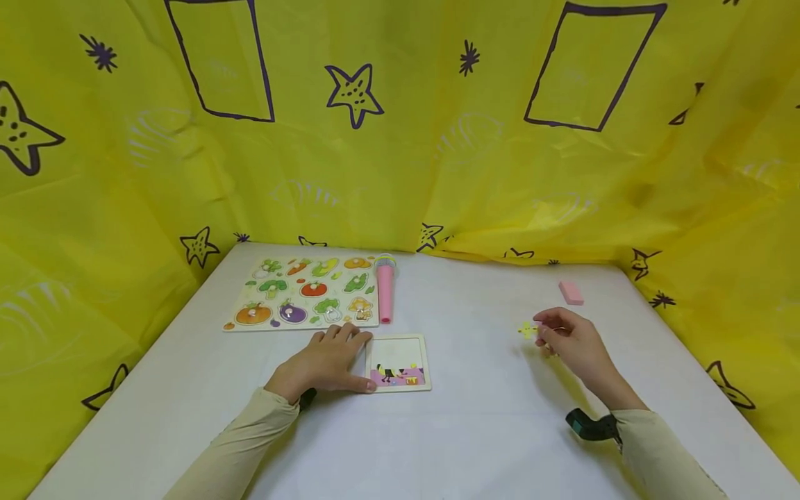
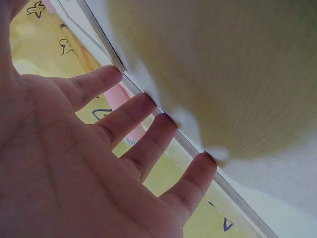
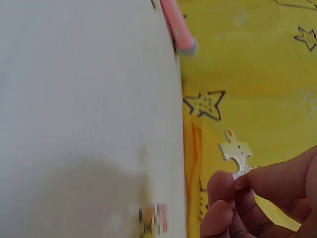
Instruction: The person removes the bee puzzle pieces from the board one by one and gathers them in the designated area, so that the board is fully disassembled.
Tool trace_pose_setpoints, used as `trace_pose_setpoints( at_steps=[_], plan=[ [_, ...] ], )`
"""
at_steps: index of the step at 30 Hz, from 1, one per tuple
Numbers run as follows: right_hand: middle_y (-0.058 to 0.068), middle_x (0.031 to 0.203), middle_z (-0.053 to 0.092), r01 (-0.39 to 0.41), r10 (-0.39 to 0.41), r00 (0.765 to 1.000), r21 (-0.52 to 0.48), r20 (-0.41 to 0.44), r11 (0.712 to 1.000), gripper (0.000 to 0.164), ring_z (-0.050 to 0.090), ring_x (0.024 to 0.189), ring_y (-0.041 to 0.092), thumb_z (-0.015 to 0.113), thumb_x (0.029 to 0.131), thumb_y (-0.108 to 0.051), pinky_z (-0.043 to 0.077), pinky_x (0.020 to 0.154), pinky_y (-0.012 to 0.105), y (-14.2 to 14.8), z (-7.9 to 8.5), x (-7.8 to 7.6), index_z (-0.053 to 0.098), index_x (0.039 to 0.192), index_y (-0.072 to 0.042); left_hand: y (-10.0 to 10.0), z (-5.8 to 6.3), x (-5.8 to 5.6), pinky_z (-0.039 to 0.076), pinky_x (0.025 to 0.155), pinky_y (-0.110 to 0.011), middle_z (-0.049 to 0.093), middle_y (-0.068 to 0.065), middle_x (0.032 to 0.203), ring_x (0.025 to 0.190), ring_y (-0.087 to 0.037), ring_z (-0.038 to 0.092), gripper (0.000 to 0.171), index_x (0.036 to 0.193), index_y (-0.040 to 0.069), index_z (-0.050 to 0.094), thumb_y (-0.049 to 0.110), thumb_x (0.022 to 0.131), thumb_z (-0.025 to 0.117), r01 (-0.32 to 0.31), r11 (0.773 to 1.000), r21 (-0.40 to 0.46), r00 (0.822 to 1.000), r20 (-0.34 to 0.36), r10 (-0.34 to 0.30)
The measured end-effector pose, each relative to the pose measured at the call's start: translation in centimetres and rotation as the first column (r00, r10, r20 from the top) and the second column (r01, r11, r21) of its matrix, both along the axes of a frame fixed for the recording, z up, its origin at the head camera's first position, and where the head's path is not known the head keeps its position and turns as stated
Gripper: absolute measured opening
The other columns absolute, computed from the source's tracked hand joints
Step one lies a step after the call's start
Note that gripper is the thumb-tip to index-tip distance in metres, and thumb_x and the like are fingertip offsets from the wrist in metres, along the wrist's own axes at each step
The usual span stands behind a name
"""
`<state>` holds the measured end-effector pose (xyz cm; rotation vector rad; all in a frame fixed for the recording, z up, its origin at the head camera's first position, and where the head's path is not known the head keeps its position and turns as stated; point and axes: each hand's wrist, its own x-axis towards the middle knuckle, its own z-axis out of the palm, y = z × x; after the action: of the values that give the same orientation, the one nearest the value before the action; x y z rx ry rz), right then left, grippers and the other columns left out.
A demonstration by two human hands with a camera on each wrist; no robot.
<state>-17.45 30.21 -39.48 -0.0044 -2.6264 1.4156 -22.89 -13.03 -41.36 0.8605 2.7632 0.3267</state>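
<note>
From here I see a yellow puzzle piece [image 1: 526, 330] at four o'clock, pink-handled microphone [image 1: 385, 295] at six, dark-starred yellow curtain [image 1: 400, 167] at twelve.

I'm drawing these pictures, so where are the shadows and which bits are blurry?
Head view: soft shadows on the white table under the right hand; left wrist view: wide yellowish shade beyond the left hand; right wrist view: dim grey shadow, a patterned patch low down too smeared to name, the held puzzle piece clearer.
</note>
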Motion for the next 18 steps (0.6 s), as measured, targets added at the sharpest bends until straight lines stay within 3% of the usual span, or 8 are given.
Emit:
trace_pose_setpoints(
  at_steps=[10,18],
  plan=[
    [0.022,0.111,0.067,0.153,-0.17,0.977,0.129,0.131,0.98,0.038,0.063,0.086,0.024,0.051,0.112,-0.012,0.056,0.069,0.027,8.4,-0.1,1.6,0.054,0.141,0.012,0.0,0.3,0.2,0.031,0.113,-0.068,0.047,-0.018,0.149,0.139,-0.046,0.042,0.093,0.157,0.007,0.049,0.058,0.087,0.085,0.001,1.0,0.008,1.0,0.002,-0.001],
    [0.016,0.1,0.069,0.165,-0.19,0.968,0.155,0.164,0.974,0.04,0.061,0.077,0.024,0.054,0.11,-0.012,0.055,0.065,0.028,10.8,-0.6,1.6,0.053,0.138,0.018,0.0,0.6,0.5,0.032,0.112,-0.068,0.048,-0.018,0.146,0.137,-0.047,0.043,0.093,0.155,0.005,0.049,0.055,0.087,0.086,0.01,0.999,0.042,1.0,0.006,-0.011]
  ],
)
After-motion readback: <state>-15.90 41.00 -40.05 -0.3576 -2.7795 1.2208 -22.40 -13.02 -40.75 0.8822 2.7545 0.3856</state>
